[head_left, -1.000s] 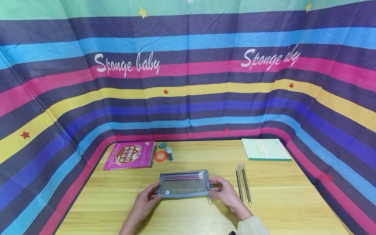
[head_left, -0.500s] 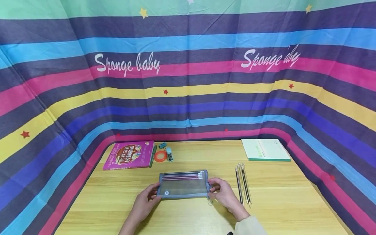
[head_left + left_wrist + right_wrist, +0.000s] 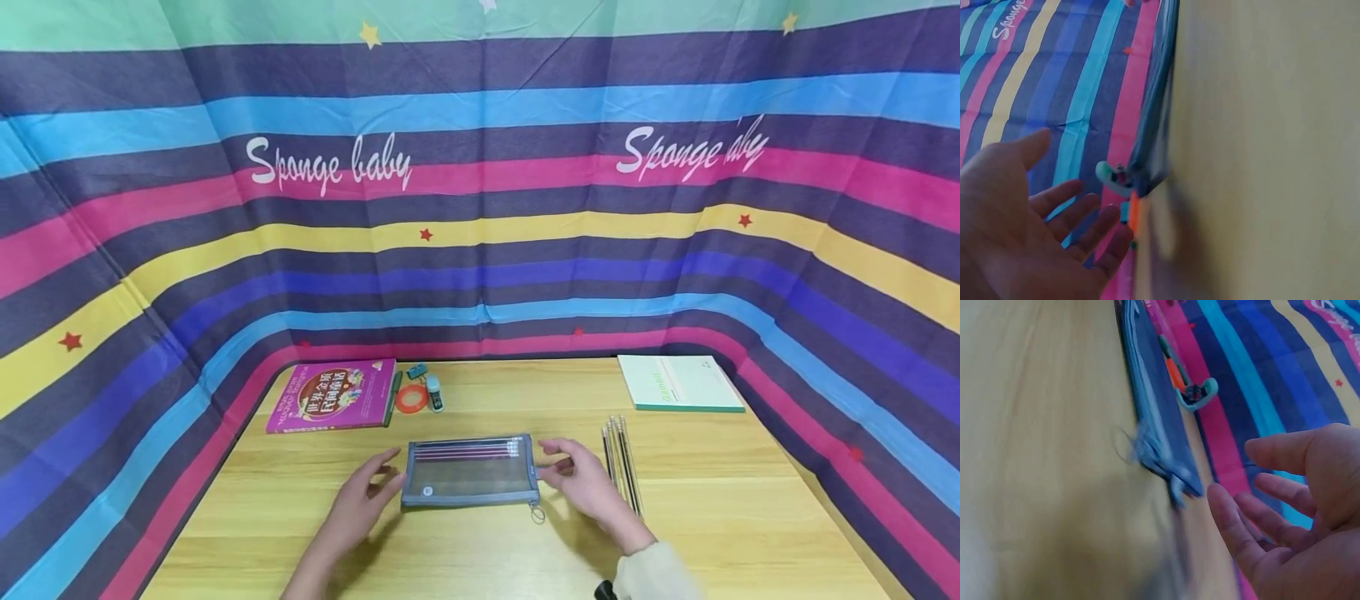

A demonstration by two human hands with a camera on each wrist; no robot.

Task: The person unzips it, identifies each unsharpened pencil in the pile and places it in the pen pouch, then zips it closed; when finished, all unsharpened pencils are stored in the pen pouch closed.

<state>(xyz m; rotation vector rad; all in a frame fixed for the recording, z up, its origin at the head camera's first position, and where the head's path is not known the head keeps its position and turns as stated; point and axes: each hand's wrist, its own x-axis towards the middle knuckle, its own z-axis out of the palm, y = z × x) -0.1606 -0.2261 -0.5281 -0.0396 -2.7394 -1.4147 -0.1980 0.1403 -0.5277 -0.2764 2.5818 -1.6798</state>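
Note:
A grey-blue mesh pencil case [image 3: 471, 475] lies flat on the wooden table, with several pencils [image 3: 465, 451] showing through its mesh along the far side. A ring hangs from its zipper at the near right corner. To the left of the case is my left hand [image 3: 356, 504], its fingers spread and apart from the case in the left wrist view. My right hand [image 3: 588, 483] is just off the right end, fingers relaxed, holding nothing; a gap to the case [image 3: 1160, 412] shows in the right wrist view.
Several loose pencils [image 3: 621, 467] lie right of my right hand, partly behind it. A purple book [image 3: 330, 396], an orange tape roll [image 3: 412, 399] and a small teal-capped bottle [image 3: 435, 393] are at back left. A pale green notebook [image 3: 681, 383] lies at back right.
Both hands have let go of the pencil case ends and drawn slightly outward. The case stays in about the same place on the table.

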